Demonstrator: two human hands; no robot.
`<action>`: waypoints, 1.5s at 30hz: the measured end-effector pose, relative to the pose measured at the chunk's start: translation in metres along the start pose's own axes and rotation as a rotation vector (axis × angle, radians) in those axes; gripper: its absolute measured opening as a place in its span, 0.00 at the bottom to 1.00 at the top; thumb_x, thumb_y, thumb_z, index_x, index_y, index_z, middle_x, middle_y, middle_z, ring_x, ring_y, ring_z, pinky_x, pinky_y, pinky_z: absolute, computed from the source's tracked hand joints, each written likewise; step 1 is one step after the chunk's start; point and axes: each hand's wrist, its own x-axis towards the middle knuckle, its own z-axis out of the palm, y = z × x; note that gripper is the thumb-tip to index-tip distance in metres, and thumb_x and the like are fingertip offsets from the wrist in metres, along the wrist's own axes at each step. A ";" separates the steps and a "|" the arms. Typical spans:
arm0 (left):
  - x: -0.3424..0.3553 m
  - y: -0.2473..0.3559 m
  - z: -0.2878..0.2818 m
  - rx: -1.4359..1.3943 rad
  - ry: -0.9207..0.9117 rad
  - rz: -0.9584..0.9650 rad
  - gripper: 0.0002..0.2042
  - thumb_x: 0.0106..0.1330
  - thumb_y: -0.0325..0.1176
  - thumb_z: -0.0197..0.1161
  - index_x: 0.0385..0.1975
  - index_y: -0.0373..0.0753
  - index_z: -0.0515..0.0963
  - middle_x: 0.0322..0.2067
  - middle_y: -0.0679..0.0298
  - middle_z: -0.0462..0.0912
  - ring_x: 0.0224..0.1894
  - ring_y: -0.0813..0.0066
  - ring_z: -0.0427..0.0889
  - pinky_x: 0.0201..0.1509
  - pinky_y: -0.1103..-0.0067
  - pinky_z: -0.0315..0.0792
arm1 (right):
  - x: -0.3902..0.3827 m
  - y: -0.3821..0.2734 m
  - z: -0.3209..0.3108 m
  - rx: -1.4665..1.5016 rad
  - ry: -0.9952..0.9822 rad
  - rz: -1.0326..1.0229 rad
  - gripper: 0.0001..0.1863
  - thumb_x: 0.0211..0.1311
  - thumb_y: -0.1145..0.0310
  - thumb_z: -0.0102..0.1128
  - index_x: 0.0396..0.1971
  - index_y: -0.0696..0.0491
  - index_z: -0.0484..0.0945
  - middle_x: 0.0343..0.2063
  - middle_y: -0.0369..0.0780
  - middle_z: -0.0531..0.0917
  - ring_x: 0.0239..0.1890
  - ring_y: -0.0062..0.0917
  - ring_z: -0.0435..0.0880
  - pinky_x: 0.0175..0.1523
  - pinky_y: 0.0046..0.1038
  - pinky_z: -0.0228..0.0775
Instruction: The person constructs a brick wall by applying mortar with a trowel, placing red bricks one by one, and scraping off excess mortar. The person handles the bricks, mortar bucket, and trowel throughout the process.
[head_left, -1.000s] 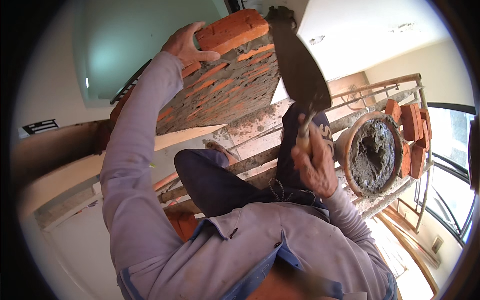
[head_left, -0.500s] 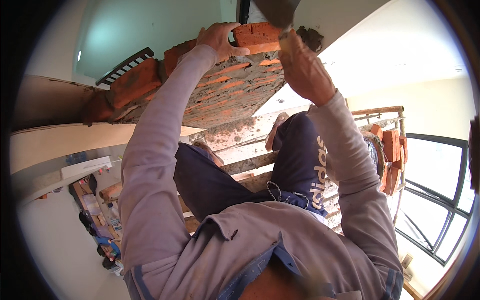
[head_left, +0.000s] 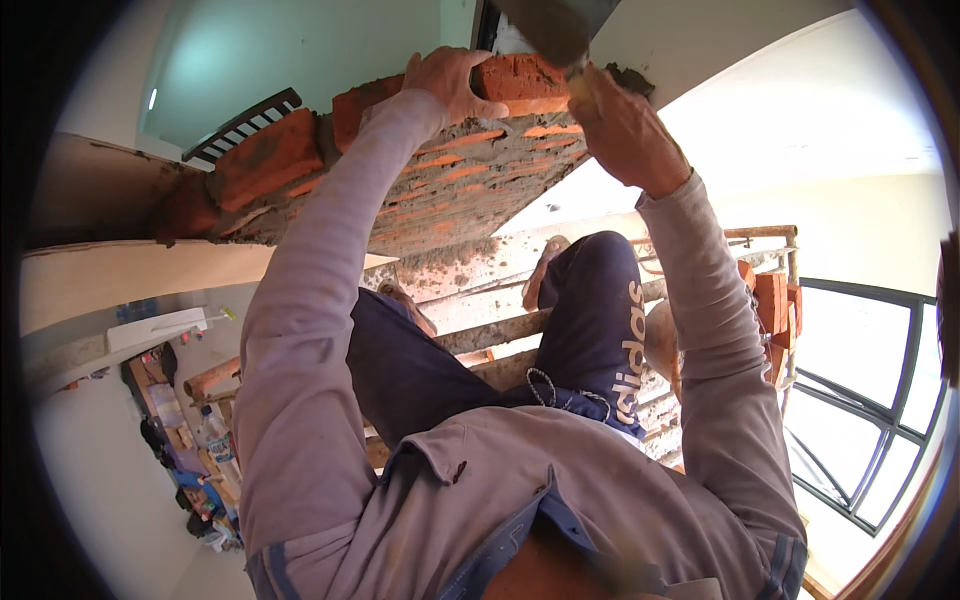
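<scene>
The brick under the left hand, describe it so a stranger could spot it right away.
Find the brick wall rising ahead. On its top course, the end brick lies under the left hand, beside the right hand holding a trowel. Its orange face is clean, unlike the mortar-smeared bricks below.

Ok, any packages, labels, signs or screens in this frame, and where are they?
Plastic bottle: lower left, on the floor far below; clear body with a pale label band.
White lettering: printed down the dark blue trouser leg, centre.
No signs or screens show.
</scene>
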 end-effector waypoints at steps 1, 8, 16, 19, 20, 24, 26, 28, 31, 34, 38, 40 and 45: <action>-0.001 -0.003 0.001 -0.009 0.006 0.009 0.46 0.42 0.60 0.75 0.63 0.46 0.68 0.59 0.57 0.73 0.64 0.61 0.68 0.71 0.55 0.52 | 0.003 -0.019 -0.011 0.065 0.133 0.019 0.13 0.64 0.70 0.50 0.45 0.61 0.66 0.27 0.57 0.81 0.32 0.52 0.82 0.38 0.48 0.74; 0.000 -0.002 0.000 0.002 -0.003 -0.012 0.46 0.42 0.60 0.75 0.63 0.46 0.68 0.59 0.58 0.73 0.64 0.61 0.68 0.72 0.55 0.51 | 0.000 -0.007 -0.010 0.053 0.112 -0.065 0.15 0.66 0.67 0.49 0.47 0.60 0.65 0.27 0.57 0.81 0.31 0.52 0.82 0.37 0.48 0.73; -0.005 0.004 -0.006 0.039 0.047 0.048 0.44 0.42 0.57 0.75 0.60 0.40 0.70 0.56 0.51 0.75 0.59 0.56 0.73 0.66 0.64 0.65 | -0.002 -0.020 -0.019 0.194 0.121 0.054 0.15 0.66 0.67 0.49 0.46 0.62 0.65 0.26 0.58 0.80 0.30 0.54 0.81 0.35 0.49 0.73; -0.003 0.010 -0.009 0.025 0.019 0.047 0.44 0.42 0.57 0.75 0.60 0.40 0.71 0.56 0.52 0.76 0.59 0.56 0.73 0.65 0.64 0.65 | -0.002 -0.004 0.000 0.076 0.116 -0.107 0.15 0.66 0.67 0.49 0.45 0.63 0.65 0.26 0.57 0.80 0.31 0.54 0.81 0.34 0.48 0.74; -0.002 0.013 -0.011 0.025 0.002 0.038 0.44 0.42 0.57 0.75 0.60 0.40 0.71 0.56 0.52 0.76 0.59 0.56 0.74 0.65 0.64 0.66 | -0.003 0.002 0.003 0.037 -0.027 -0.092 0.15 0.66 0.68 0.50 0.45 0.63 0.65 0.25 0.56 0.80 0.31 0.54 0.81 0.34 0.47 0.74; -0.005 0.000 -0.002 0.049 0.061 0.038 0.44 0.41 0.57 0.75 0.59 0.40 0.71 0.56 0.52 0.76 0.59 0.56 0.74 0.65 0.63 0.65 | 0.008 -0.025 -0.022 0.189 0.129 -0.022 0.11 0.64 0.70 0.49 0.39 0.63 0.69 0.27 0.54 0.79 0.26 0.51 0.81 0.31 0.41 0.75; -0.003 0.001 0.001 0.028 0.093 0.063 0.44 0.41 0.57 0.75 0.59 0.39 0.71 0.55 0.52 0.76 0.59 0.57 0.74 0.66 0.64 0.64 | 0.004 -0.016 -0.004 0.107 0.137 -0.041 0.10 0.64 0.70 0.49 0.38 0.62 0.69 0.29 0.54 0.79 0.27 0.51 0.81 0.31 0.42 0.75; 0.000 0.010 -0.007 0.033 0.008 0.048 0.44 0.42 0.56 0.75 0.61 0.40 0.70 0.57 0.53 0.75 0.59 0.56 0.73 0.67 0.64 0.63 | 0.000 0.001 0.008 0.016 0.155 -0.034 0.09 0.64 0.70 0.48 0.38 0.61 0.70 0.31 0.54 0.79 0.29 0.51 0.81 0.32 0.42 0.75; -0.001 0.008 -0.007 0.119 -0.015 0.052 0.46 0.44 0.55 0.75 0.64 0.42 0.66 0.61 0.53 0.71 0.60 0.54 0.72 0.69 0.63 0.61 | 0.006 0.012 -0.004 -0.307 0.256 -0.489 0.08 0.59 0.74 0.51 0.38 0.58 0.71 0.36 0.51 0.77 0.27 0.45 0.81 0.32 0.37 0.76; -0.004 -0.020 -0.018 -0.115 0.047 0.104 0.48 0.44 0.56 0.74 0.67 0.44 0.61 0.63 0.55 0.68 0.62 0.56 0.71 0.71 0.58 0.56 | 0.006 -0.009 -0.051 -0.217 0.220 -0.339 0.16 0.60 0.72 0.51 0.48 0.57 0.70 0.44 0.51 0.75 0.36 0.43 0.80 0.40 0.35 0.74; -0.013 -0.044 -0.026 -0.345 0.044 0.135 0.45 0.49 0.53 0.73 0.68 0.48 0.60 0.65 0.59 0.67 0.61 0.60 0.72 0.74 0.61 0.52 | 0.011 -0.043 -0.082 0.197 0.379 -0.148 0.17 0.73 0.63 0.42 0.54 0.58 0.65 0.37 0.56 0.79 0.40 0.50 0.80 0.44 0.39 0.70; -0.011 -0.014 -0.014 -0.152 0.053 0.136 0.43 0.50 0.53 0.72 0.67 0.51 0.62 0.64 0.61 0.68 0.61 0.60 0.72 0.73 0.62 0.54 | 0.012 -0.041 -0.078 0.233 0.382 -0.085 0.17 0.72 0.64 0.43 0.53 0.59 0.67 0.37 0.56 0.79 0.40 0.50 0.80 0.43 0.40 0.70; -0.009 -0.010 0.006 0.077 0.117 0.194 0.35 0.52 0.56 0.70 0.62 0.59 0.70 0.61 0.67 0.72 0.59 0.63 0.74 0.70 0.66 0.62 | 0.003 0.007 -0.013 -0.068 0.437 -0.356 0.09 0.64 0.73 0.47 0.42 0.58 0.70 0.27 0.48 0.77 0.24 0.39 0.78 0.28 0.38 0.70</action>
